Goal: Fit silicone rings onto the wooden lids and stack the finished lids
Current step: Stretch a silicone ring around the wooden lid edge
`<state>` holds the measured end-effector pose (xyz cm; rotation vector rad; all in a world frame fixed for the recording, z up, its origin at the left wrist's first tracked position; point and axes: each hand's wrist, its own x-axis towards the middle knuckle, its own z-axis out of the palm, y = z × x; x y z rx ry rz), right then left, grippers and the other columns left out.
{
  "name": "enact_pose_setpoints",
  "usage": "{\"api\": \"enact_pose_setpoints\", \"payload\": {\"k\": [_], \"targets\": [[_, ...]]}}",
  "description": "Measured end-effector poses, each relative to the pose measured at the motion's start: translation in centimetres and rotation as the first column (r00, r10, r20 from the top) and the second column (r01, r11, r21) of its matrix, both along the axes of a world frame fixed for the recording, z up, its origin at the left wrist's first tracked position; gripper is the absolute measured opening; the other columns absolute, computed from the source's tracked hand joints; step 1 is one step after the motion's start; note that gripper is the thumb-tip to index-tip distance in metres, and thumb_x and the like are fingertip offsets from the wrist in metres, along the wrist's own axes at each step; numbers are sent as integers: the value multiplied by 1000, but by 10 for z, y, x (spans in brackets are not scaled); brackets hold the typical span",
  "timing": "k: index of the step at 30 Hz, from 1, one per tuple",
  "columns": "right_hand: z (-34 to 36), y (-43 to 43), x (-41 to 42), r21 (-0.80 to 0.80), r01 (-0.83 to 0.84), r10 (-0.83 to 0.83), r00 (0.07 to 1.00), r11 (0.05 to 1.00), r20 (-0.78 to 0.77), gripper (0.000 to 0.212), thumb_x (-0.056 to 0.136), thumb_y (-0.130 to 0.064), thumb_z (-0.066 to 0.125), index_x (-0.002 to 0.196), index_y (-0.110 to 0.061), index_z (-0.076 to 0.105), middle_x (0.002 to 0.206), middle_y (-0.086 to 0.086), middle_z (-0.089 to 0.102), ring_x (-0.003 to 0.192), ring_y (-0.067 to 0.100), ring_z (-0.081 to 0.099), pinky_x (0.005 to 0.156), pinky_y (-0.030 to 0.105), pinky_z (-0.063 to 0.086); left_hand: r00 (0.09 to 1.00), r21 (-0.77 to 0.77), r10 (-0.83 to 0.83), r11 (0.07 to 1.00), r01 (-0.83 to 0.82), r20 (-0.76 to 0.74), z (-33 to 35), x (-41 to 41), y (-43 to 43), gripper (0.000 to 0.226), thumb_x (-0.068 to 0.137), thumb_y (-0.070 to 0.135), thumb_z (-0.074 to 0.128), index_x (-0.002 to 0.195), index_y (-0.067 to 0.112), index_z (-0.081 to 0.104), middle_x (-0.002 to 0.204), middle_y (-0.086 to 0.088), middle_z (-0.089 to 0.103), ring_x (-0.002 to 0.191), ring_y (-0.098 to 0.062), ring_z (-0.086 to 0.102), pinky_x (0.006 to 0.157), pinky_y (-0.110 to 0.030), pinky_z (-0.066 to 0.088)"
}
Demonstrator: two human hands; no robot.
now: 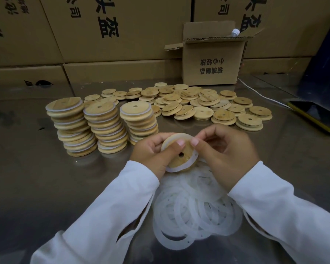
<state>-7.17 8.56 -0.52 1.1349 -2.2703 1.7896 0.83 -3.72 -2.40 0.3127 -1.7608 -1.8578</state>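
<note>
One wooden lid [176,161] is gripped mid-frame by left hand [152,151], silicone ring [195,159] pinched by right hand [227,155]; finished stacks [105,128] sit upper left, nearer the left.

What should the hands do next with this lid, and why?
Probably seat the silicone ring fully around the wooden lid with both thumbs: the left hand grips the lid, the right hand pinches the ring, whose lower edge hangs off the rim.
</note>
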Motion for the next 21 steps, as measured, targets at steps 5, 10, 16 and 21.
{"api": "enact_pose_setpoints", "payload": {"k": [5,10,16,21], "targets": [[2,0,-2,12,-37,37,999,999,7,17,80,-16,65,67,-28,61,71,-10,64,76,12,62,77,33,52,999,-50,13,999,-11,30,4,1,1,7,64,30,67,69,29,72,69,4,73,67,-7,68,64,-17,54],[4,0,-5,-13,-39,40,997,999,61,17,80,-18,64,66,-27,60,67,-8,63,72,16,60,73,31,50,999,20,-29,999,29,31,2,0,0,14,65,35,74,78,29,75,78,-3,74,77,-19,69,76,-35,56],[9,-1,-5,-42,-57,60,995,997,78,15,80,-18,64,67,-24,61,67,-3,63,72,25,61,73,35,50,1000,152,15,988,-12,-16,6,0,1,23,58,32,67,76,20,75,75,-6,73,72,-20,69,66,-35,59],[12,0,-2,-90,-71,75,996,993,46,11,79,-18,64,69,-22,62,68,1,64,73,28,60,71,37,51,991,275,65,961,-31,-114,9,-1,8,33,60,26,66,87,8,67,74,-7,72,69,-18,69,57,-27,56]]}}
